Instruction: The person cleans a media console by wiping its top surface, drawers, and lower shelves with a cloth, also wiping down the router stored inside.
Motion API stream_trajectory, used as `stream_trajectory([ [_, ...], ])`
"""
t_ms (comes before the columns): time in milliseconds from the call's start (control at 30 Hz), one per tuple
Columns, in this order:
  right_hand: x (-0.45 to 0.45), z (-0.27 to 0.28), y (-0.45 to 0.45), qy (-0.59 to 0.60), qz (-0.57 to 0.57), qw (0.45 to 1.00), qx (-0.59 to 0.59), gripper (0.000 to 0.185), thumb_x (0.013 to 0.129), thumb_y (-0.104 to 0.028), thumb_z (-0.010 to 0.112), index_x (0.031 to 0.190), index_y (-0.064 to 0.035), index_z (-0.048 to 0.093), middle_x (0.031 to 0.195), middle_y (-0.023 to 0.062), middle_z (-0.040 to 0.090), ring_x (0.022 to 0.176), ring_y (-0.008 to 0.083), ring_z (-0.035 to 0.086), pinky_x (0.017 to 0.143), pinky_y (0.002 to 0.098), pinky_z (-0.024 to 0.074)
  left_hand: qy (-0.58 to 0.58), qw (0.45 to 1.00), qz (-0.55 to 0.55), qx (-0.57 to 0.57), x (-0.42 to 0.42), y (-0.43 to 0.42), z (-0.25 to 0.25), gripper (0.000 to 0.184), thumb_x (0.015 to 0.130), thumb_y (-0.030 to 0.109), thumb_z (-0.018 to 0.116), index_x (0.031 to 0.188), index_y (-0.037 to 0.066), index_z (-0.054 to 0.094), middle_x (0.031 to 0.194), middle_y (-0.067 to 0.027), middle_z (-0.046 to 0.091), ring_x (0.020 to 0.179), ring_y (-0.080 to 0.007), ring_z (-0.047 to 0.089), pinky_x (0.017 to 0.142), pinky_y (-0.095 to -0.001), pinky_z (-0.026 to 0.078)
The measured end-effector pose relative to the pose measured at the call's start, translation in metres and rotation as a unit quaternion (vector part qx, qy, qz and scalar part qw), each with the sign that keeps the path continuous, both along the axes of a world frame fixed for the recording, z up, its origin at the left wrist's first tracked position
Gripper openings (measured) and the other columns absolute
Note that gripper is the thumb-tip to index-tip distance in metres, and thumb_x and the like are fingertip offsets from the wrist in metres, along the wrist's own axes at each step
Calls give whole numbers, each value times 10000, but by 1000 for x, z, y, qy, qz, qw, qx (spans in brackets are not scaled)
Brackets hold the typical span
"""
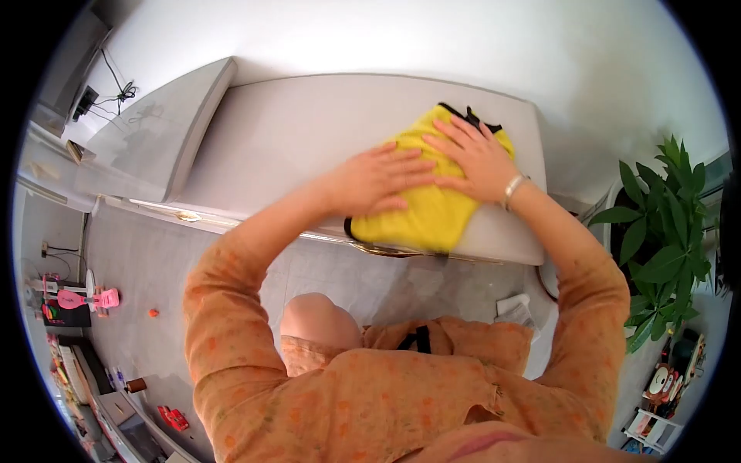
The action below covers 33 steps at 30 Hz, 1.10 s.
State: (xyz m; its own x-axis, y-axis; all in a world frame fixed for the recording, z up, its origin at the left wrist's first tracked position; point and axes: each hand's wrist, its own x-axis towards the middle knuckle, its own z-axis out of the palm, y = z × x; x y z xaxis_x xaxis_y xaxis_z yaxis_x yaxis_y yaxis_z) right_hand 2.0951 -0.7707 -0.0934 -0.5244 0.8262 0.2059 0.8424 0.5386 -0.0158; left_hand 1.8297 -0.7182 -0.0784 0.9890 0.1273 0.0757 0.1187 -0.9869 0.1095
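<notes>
A yellow cloth (pixel 444 212) with dark edging lies on the right end of a pale, low cabinet top (pixel 301 131). Its lower edge hangs over the cabinet's front and looks slightly blurred. My left hand (pixel 382 179) rests flat on the cloth's left part, fingers stretched to the right. On the upper right part lies my right hand (pixel 475 162), palm down with its fingers spread and a bracelet at the wrist. A small black loop (pixel 472 117) sticks out at the cloth's top edge.
A raised grey panel (pixel 177 131) stands at the cabinet's left, with black cables (pixel 123 92) by the wall. To the right grows a leafy potted plant (pixel 664 224). A white packet (pixel 515 311) and a red toy (pixel 173 417) lie on the floor.
</notes>
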Motion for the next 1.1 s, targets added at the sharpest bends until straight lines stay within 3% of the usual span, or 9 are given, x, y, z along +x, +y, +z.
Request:
stream_trajectory([
  [100,-16,0,41,-27,-64,997,21,697,888,-632,493,1462,-253,382,1531,73,329,1410,312,289,1104,604,246,-27,998,35,37,-1,39,2,556,953,382,517,1460,195,384,1534,-37,351,1425,-269,300,1156,-470,250],
  [200,-30,1,46,-31,-125,991,-25,675,912,-547,520,1476,-215,356,1541,95,308,1422,329,259,1115,585,233,42,993,107,-29,1,34,17,525,927,286,582,1390,82,443,1491,-98,406,1390,-308,351,1123,-497,286],
  [300,-33,-2,27,-42,-100,994,10,699,899,-633,468,1455,-217,393,1541,115,299,1424,346,248,1093,625,242,-70,982,172,18,0,-20,-1,458,881,271,631,1195,-44,525,1343,-207,498,1294,-367,440,1058,-480,365],
  [400,-40,6,-21,-25,2,1000,-6,763,849,-648,534,1448,-193,405,1540,146,285,1424,376,232,1084,649,229,-101,981,163,15,-23,-72,-5,532,809,272,690,1219,-14,510,1381,-191,456,1322,-401,391,1071,-523,330],
  [533,-52,21,-50,-25,43,997,-61,807,810,-672,568,1442,-193,417,1537,140,292,1424,378,230,1078,665,221,-75,984,158,-40,-49,-102,-9,674,799,284,695,1380,64,436,1486,-127,377,1392,-351,317,1107,-543,270],
  [700,-65,0,26,-15,-37,999,-22,815,830,-685,526,1457,-182,392,1535,105,305,1423,341,246,1091,654,216,-65,969,232,-52,-59,-51,-7,745,872,391,605,1501,122,308,1556,-95,295,1445,-316,239,1158,-528,194],
  [867,-104,9,107,12,-178,980,-90,837,867,-720,409,1463,-133,375,1536,90,311,1422,313,255,1109,626,205,-73,962,262,-32,-66,32,-13,689,903,389,566,1494,128,327,1553,-92,304,1446,-315,238,1163,-505,196],
  [1000,-159,8,133,7,-157,984,-83,849,853,-742,399,1465,-154,382,1544,88,302,1426,311,249,1116,625,189,-43,962,262,-62,-129,45,0,694,886,382,569,1492,138,336,1557,-90,301,1448,-321,232,1162,-508,195],
  [1100,-187,-2,127,19,-61,996,-61,817,866,-719,416,1464,-162,380,1543,95,302,1432,325,235,1107,626,205,-11,952,298,-72,-166,20,10,739,855,355,586,1499,112,316,1574,-97,266,1465,-326,184,1174,-508,144],
])
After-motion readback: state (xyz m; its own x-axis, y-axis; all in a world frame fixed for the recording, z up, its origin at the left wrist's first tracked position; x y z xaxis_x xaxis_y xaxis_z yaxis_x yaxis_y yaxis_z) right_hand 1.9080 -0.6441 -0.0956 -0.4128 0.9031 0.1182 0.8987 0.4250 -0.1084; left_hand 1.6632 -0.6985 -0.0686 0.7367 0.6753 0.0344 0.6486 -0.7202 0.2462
